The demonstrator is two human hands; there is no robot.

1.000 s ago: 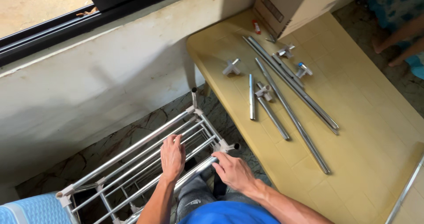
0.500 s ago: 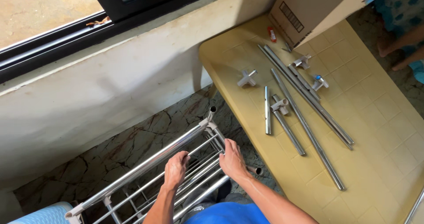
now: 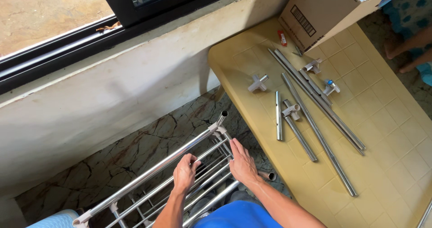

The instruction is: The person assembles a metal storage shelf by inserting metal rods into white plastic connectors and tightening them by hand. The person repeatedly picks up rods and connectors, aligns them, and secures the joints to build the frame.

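Left hand [image 3: 185, 173] curled, right hand [image 3: 243, 165] flat.

One yellow plastic counter [image 3: 396, 133] carries the loose parts. On it lie about six bare silver metal tubes [image 3: 317, 140], though the long ones by the box overlap and may hide another. Four grey plastic joint connectors [image 3: 258, 82] sit among them, one with a blue cap. One brown cardboard box [image 3: 321, 12] stands at the far end, one small red object [image 3: 282, 38] beside it. One silver tube rack [image 3: 180, 178] stands on the floor, under two hands [image 3: 243, 165].
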